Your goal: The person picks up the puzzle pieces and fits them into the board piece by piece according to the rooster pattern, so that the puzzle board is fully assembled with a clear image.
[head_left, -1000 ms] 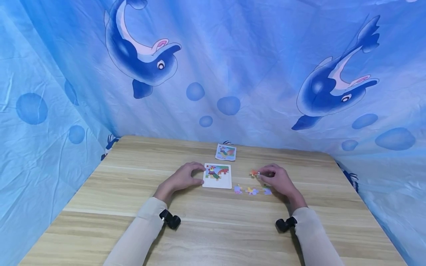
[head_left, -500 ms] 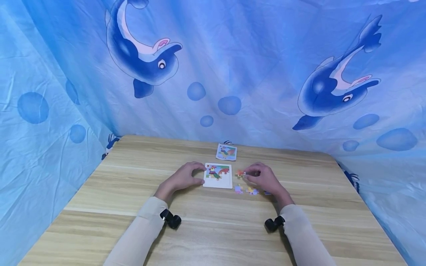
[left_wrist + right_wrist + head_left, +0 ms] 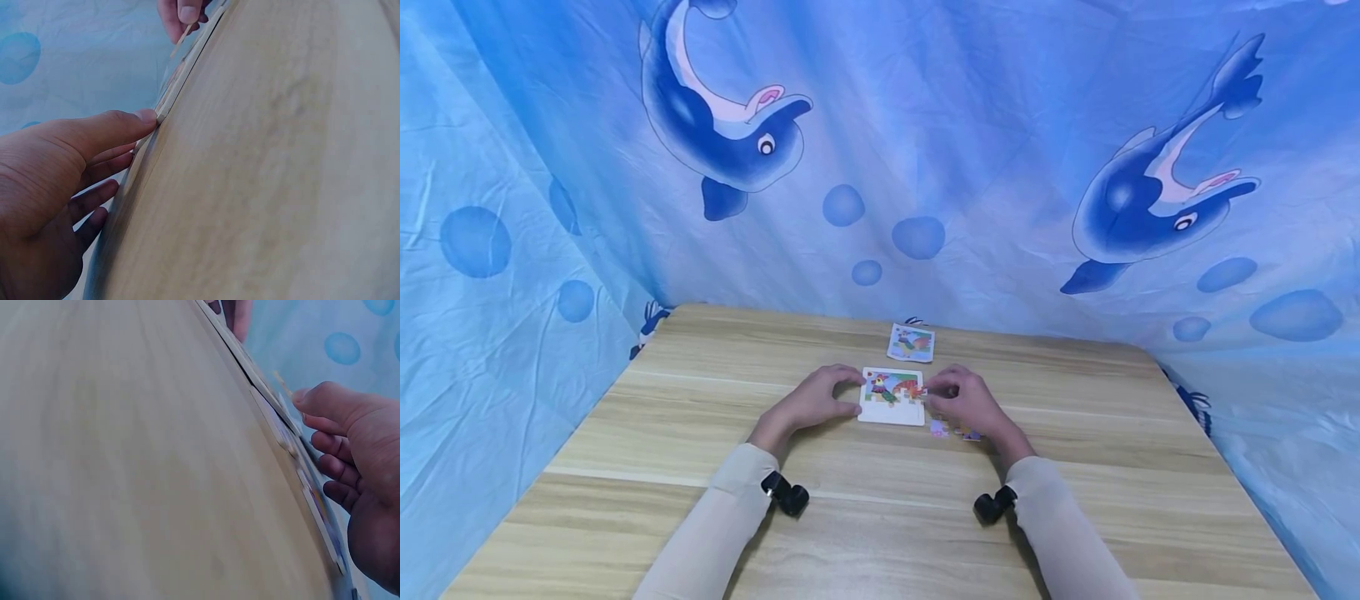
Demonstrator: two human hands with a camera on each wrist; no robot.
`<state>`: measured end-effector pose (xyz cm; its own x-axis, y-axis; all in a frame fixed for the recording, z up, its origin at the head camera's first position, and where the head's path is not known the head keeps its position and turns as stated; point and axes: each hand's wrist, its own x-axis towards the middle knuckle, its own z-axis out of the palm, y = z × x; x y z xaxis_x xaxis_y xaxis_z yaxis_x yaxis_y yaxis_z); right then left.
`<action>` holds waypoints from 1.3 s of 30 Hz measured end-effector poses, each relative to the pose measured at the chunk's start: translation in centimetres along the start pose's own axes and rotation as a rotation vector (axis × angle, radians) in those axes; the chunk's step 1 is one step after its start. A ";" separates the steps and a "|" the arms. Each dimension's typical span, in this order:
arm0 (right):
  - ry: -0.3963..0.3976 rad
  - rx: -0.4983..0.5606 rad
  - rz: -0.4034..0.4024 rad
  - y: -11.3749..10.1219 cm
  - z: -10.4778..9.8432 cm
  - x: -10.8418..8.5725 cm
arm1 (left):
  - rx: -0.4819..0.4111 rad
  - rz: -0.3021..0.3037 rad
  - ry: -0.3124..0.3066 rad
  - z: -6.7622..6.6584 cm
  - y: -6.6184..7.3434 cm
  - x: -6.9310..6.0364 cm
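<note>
Tray at the middle of the table in the head view: its far part shows a bright bird picture, its near part is bare white. The left hand is at the tray's left side, gripping that edge between thumb and fingers. The right hand is at the tray's right side, pinching an orange piece over the tray's right edge. Loose pieces lie just beside the tray's near right corner, some partly hidden by the right hand. Beyond the tray is a card with a similar picture; farther behind rises a blue curtain with dolphins.

In the left wrist view, the left thumb presses on the tray's edge, the other fingers bent beyond it, the last two slightly spread.

In the right wrist view, the right thumb pinches the orange piece, tilted above the tray; the lower fingers curl inward beside the tray. Whether the piece touches the tray, I cannot tell.
</note>
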<state>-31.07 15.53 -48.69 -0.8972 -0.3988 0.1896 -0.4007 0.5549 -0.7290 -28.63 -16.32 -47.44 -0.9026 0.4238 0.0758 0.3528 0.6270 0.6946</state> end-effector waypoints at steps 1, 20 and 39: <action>-0.002 0.005 0.004 -0.1 0.1 0.1 | 0.000 0.002 0.000 0.0 0.0 0.0; -0.037 0.011 -0.002 -0.8 1.0 0.7 | 0.021 0.010 0.008 0.1 -0.1 0.1; -0.060 0.026 0.017 -1.0 1.0 0.7 | 0.022 -0.014 0.006 0.1 -0.2 0.1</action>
<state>-31.10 13.97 -48.49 -0.8908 -0.4329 0.1384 -0.3803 0.5432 -0.7485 -28.77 -16.26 -47.63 -0.9091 0.4106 0.0706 0.3451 0.6472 0.6798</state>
